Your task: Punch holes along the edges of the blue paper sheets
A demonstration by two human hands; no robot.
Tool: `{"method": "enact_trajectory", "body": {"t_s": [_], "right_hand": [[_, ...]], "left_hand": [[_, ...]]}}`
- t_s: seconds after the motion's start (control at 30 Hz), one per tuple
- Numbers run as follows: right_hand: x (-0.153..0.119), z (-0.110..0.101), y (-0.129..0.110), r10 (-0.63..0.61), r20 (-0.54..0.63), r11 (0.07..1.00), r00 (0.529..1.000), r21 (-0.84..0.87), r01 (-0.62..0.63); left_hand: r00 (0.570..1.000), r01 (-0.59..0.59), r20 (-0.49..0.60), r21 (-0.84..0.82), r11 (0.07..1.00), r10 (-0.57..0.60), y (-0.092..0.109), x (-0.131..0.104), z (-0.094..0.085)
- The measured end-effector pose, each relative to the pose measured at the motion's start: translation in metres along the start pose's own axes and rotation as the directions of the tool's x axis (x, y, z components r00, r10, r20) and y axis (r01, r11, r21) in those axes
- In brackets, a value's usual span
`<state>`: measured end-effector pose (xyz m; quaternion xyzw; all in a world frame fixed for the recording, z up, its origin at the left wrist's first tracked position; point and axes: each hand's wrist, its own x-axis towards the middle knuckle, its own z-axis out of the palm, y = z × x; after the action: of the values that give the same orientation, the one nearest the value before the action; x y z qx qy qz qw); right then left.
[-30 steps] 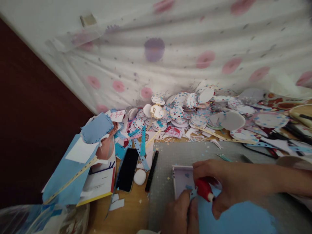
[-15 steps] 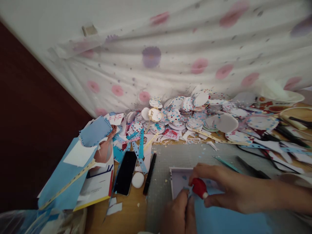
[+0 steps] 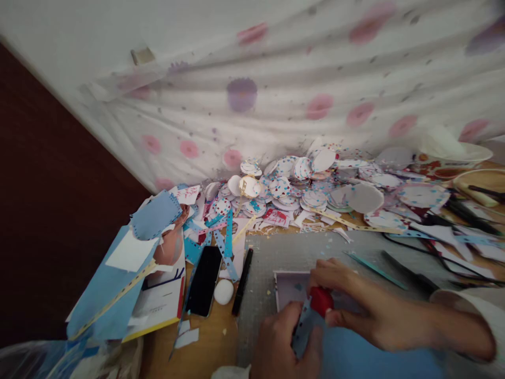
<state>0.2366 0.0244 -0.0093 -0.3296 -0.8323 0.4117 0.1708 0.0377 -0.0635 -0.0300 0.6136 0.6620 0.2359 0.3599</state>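
My right hand (image 3: 363,308) is closed around a small red hole punch (image 3: 321,300), thumb on its near side. Between the thumb and fingers of my left hand (image 3: 280,345) is a narrow blue paper strip (image 3: 302,325) with a row of holes. The strip's far end meets the punch; its jaws are hidden. Both hands are over a shallow white-rimmed box (image 3: 282,288), where a few tiny blue bits lie. A larger blue sheet (image 3: 371,355) lies beneath my right hand.
A grey cutting mat (image 3: 272,250) lies under the box. To the left are a phone (image 3: 204,280), a white round lid (image 3: 224,291), a black pen (image 3: 242,281) and paper sheets (image 3: 106,302). Piled paper discs (image 3: 315,200) line the back. A teal tool (image 3: 376,270) and black knife (image 3: 408,272) lie right.
My left hand has shifted and its fingers have opened wider along the strip, so more holes show. My right hand has tightened around the punch, and its sleeve has come into view.
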Motion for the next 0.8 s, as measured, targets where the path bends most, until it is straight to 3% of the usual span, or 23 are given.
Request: {"method": "enact_trajectory", "body": {"t_s": [0.13, 0.23, 0.37, 0.5, 0.63, 0.8], "right_hand": [[0.003, -0.002, -0.006, -0.028, 0.007, 0.999, 1.0, -0.031, 0.028], [0.006, -0.001, -0.01, -0.049, 0.011, 0.997, 0.999, -0.06, 0.05], [0.007, 0.002, -0.01, -0.043, 0.004, 0.995, 0.999, -0.093, 0.043], [0.005, 0.005, -0.003, -0.053, -0.024, 0.995, 0.998, -0.085, 0.05], [0.006, 0.006, 0.002, -0.041, -0.025, 0.997, 0.999, -0.061, 0.039], [0.014, 0.0, 0.0, 0.001, 0.005, 0.998, 1.0, -0.055, -0.001]], "left_hand": [[0.979, -0.204, 0.025, -0.014, 0.979, 0.204, 0.011, 0.022, -0.027], [0.909, -0.405, 0.15, 0.099, 0.909, 0.389, 0.018, 0.045, -0.036], [0.824, -0.519, 0.297, 0.052, 0.853, 0.483, 0.016, 0.066, -0.03], [0.774, -0.59, 0.268, -0.028, 0.807, 0.574, 0.005, 0.07, -0.017], [0.784, -0.584, 0.258, -0.001, 0.812, 0.564, 0.001, 0.069, -0.011], [0.873, -0.455, 0.236, 0.072, 0.888, 0.428, 0.009, 0.065, -0.022]]}}
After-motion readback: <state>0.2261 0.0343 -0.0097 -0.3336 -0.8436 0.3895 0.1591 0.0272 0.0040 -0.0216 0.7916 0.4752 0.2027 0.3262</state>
